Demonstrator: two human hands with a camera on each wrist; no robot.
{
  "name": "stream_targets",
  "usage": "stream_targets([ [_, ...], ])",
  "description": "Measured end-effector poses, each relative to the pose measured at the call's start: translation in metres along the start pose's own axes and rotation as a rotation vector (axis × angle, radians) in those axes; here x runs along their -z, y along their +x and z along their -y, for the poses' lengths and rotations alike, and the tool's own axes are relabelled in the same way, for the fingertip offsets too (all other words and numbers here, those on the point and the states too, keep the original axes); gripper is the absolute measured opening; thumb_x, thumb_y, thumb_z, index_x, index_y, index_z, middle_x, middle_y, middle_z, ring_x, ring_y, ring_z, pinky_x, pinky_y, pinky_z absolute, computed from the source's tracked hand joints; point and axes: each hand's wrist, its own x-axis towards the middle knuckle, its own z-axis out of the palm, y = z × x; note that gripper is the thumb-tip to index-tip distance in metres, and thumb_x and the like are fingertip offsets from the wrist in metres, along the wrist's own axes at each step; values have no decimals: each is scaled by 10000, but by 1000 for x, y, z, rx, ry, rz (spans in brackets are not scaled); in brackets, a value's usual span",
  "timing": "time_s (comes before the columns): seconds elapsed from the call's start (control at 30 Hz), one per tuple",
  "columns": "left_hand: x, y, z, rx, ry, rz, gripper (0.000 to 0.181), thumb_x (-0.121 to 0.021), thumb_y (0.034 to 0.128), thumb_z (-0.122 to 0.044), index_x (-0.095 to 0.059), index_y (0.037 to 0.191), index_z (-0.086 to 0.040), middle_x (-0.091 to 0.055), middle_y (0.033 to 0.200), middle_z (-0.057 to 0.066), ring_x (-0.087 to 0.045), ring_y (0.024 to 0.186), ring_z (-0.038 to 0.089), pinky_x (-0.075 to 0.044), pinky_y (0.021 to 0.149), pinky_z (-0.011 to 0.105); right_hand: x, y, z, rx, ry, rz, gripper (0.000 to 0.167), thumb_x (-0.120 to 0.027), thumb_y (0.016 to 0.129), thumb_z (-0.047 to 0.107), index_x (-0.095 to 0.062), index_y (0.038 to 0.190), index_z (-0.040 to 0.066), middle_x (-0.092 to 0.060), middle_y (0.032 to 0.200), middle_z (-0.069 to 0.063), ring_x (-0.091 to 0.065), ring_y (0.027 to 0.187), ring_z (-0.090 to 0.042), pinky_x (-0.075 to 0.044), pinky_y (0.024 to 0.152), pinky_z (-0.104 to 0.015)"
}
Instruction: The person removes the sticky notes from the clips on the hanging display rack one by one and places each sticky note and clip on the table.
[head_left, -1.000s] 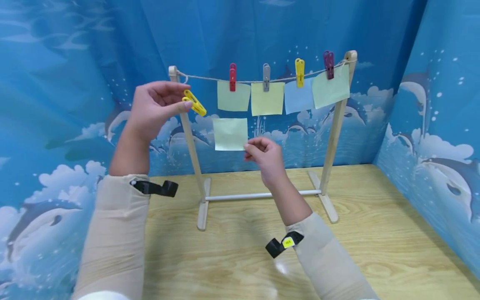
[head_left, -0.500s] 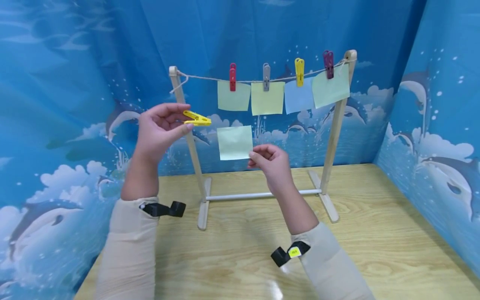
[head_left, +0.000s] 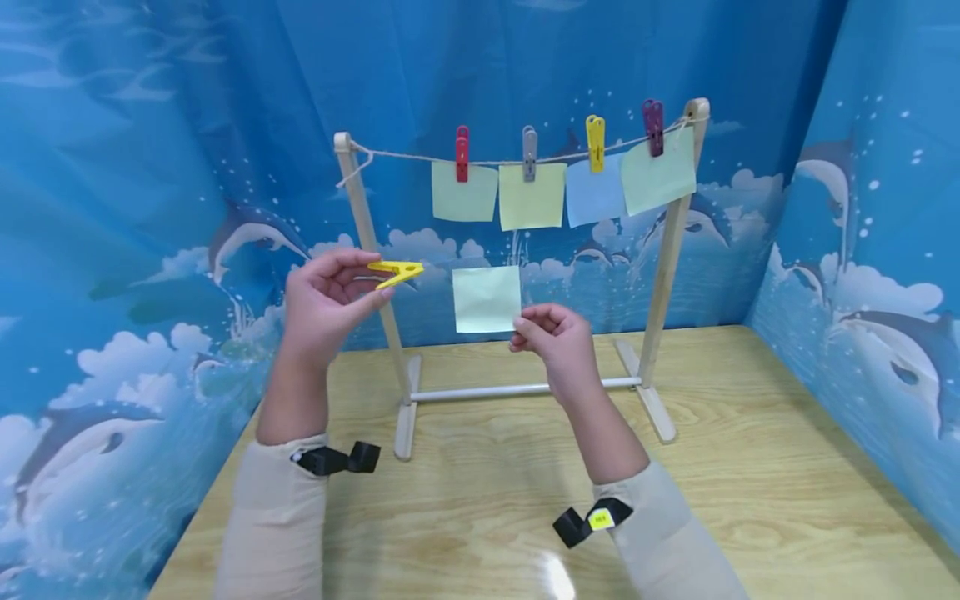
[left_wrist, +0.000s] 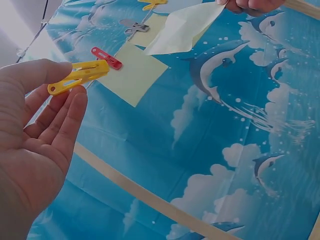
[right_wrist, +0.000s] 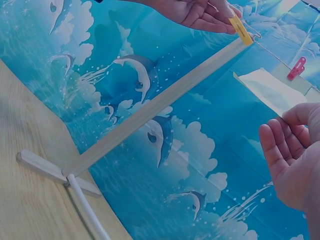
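Hands apart — left hand [head_left: 324,302] pinches the yellow clip [head_left: 405,270] by its handles, probably for leverage, right hand [head_left: 562,343] pinches the pale green note [head_left: 486,300] below the string [head_left: 408,156] by its lower right corner — presumably leaving its top edge free.

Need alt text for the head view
A person's left hand pinches a yellow clothespin; the right hand holds a pale green paper square before a wooden rack. Four clothespins hold four more paper squares on its string. Behind: a dolphin-print backdrop.
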Motion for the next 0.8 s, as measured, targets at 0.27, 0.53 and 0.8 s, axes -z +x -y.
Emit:
stream_targets([
  [0.27,-5,-15,7,23,12,-46,288,-727,818,87,-643,1093,98,-667,1079,157,-675,957,225,-545,871,276,12,-5,-11,-7,-34,-19,110,-680,909,34,-626,987,-21,-637,820,-86,-655,682,-161,-596,714,-319],
  [0.53,-11,-31,13,61,2,-65,296,-722,823,89,-629,1104,111,-672,1094,159,-673,995,278,-544,880,302,21,-10,-20,4,-89,-42,153,-682,915,60,-621,1014,-39,-632,821,-91,-658,689,-166,-596,723,-329],
  [0.8,-13,-46,23,68,-2,-90,308,-696,818,134,-635,1118,96,-679,1067,177,-677,959,235,-546,871,280,34,-17,-28,-6,-110,-71,158,-683,915,65,-620,1015,-40,-630,821,-84,-659,699,-168,-591,742,-326],
])
